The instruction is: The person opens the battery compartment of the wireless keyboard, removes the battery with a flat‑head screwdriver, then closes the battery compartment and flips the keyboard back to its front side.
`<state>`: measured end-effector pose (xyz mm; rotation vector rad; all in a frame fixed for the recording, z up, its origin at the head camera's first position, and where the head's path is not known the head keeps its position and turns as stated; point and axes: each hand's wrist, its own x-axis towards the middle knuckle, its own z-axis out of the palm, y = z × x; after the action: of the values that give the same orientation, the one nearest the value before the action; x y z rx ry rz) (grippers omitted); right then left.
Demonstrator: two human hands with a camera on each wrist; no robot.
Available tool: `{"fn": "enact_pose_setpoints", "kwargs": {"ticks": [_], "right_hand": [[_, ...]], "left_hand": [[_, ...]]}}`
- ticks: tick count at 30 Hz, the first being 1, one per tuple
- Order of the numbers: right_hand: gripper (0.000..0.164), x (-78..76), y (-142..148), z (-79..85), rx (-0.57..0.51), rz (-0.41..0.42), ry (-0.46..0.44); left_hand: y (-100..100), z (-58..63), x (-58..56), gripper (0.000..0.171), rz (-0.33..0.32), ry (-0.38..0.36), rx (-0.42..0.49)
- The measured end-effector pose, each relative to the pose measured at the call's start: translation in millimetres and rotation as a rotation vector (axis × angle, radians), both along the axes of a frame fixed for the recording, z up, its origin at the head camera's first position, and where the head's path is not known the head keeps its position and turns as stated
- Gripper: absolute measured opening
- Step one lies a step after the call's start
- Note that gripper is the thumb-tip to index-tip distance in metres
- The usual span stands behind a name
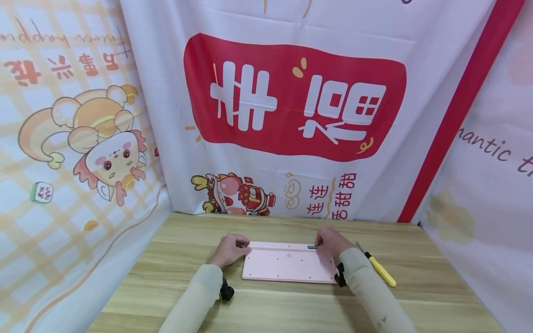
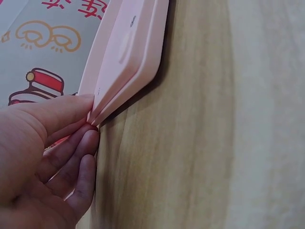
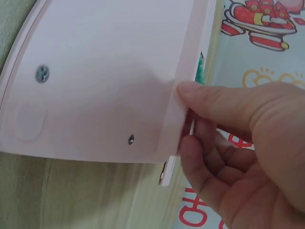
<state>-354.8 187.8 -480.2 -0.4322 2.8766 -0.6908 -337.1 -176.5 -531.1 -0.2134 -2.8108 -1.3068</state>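
A pink keyboard (image 1: 283,268) lies underside up on the table, its keys out of sight. My left hand (image 1: 229,249) pinches its far left corner; in the left wrist view the thumb is on top and the fingers (image 2: 86,176) are at the edge, where two pink layers show. At the far right, my right hand (image 1: 332,241) grips the edge of the back cover (image 3: 105,95), thumb above and curled fingers beneath. A strip of green circuit board (image 1: 312,247) peeks out beside that thumb. One screw (image 3: 42,74) sits in the cover, near a small hole (image 3: 131,140).
To the right of the keyboard, a screwdriver (image 1: 382,272) with a yellow handle lies on the wooden table (image 1: 266,310). Printed cloth (image 1: 291,180) hangs behind the table and along both sides.
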Motion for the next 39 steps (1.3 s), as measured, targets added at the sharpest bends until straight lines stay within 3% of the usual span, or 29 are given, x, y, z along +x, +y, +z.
{"fn": "enact_pose_setpoints", "kwargs": {"ticks": [6,13,20,29,39], "right_hand": [[0.015,-4.5,6,-4.5,-0.067,0.018,-0.03],[0.01,-8.5,13,10.3,-0.04,0.123,0.014],[0.01,-24.3,11,14.5,-0.005,0.08,0.077],[0.009,-48.2,-6,-10.0,-0.075,-0.002,0.086],[0.009,-60.4,-11,-39.2,-0.12,0.052,0.164]], "left_hand": [[-1,0.0,1.1,0.023,-0.005,-0.004,-0.004],[-2,-2.7,-2.2,0.021,-0.003,0.009,-0.004],[-2,-2.5,-1.6,0.021,-0.007,-0.009,0.002],[-4,-1.3,-2.2,0.021,-0.012,-0.003,0.006],[-2,-0.6,-2.4,0.022,-0.024,-0.005,0.01]]}}
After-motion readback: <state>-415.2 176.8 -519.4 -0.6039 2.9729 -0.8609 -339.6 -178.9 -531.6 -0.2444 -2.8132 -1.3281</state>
